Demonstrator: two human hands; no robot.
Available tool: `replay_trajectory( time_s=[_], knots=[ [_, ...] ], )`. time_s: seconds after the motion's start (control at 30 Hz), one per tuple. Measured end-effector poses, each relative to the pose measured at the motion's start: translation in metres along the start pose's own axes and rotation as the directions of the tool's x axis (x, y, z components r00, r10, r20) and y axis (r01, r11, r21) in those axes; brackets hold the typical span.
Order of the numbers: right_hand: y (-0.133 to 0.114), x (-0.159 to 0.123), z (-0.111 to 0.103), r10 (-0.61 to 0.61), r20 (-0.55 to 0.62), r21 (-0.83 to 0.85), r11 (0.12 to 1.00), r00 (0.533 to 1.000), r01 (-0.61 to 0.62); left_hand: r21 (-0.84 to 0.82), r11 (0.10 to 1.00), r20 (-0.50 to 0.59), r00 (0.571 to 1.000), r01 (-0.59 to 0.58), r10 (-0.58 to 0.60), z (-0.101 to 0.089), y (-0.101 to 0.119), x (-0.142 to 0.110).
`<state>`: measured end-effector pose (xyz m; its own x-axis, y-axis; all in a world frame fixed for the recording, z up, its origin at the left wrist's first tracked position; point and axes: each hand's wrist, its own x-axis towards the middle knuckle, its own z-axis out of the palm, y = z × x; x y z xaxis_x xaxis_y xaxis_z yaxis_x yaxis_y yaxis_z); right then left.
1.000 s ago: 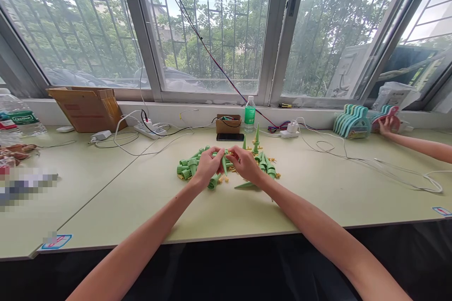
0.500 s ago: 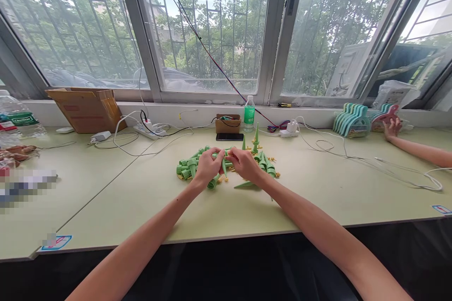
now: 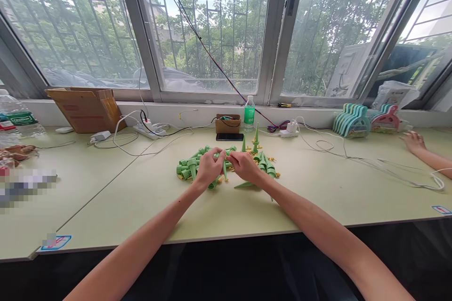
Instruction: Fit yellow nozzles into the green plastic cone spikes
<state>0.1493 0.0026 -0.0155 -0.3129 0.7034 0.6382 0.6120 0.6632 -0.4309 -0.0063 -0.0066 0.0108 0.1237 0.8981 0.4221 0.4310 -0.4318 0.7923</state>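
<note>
My left hand (image 3: 209, 167) is closed on a green plastic watering spike (image 3: 225, 170), its pointed end hanging down. Fingertips of my right hand (image 3: 243, 164) are pinched at the spike's upper end; what they grip there is too small and covered to make out. Left of and beneath my hands lies a pile of green spike parts (image 3: 183, 168) with wide round collars. More green spikes (image 3: 266, 165) with small yellow fittings (image 3: 278, 175) lie to the right, a few of them standing upright (image 3: 256, 138). One cone (image 3: 243, 185) rests flat near my right wrist.
Behind the pile are a black phone (image 3: 229, 137), a small cardboard box (image 3: 228, 124) and a green-labelled bottle (image 3: 249, 113). Power strips (image 3: 150, 130) and white cables (image 3: 328, 148) cross the table. Hanger bundles (image 3: 351, 121) and another person's hand (image 3: 415, 142) are at right.
My hands stay almost in place, with the right fingers shifting slightly at the spike's top. The other person's hand has left the pink hangers and moved right, down onto the table.
</note>
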Motion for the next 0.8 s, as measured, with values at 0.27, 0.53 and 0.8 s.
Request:
replay_trajectory(
  time_s=[0.27,0.53,0.8],
  knots=[
    [-0.002,0.000,0.001,0.008,-0.009,0.023,1.000,1.000,-0.008,0.072,0.996,-0.005,0.999,-0.052,0.053,0.000,0.003,-0.001],
    [-0.006,0.003,0.002,0.162,0.028,0.302,0.939,0.986,-0.163,0.195,0.961,-0.016,0.980,-0.194,0.201,-0.001,0.007,-0.005],
    [-0.012,0.002,0.001,0.289,0.318,0.782,0.459,0.903,-0.422,0.292,0.906,0.026,0.949,-0.307,0.313,0.000,-0.001,-0.003]
  ],
)
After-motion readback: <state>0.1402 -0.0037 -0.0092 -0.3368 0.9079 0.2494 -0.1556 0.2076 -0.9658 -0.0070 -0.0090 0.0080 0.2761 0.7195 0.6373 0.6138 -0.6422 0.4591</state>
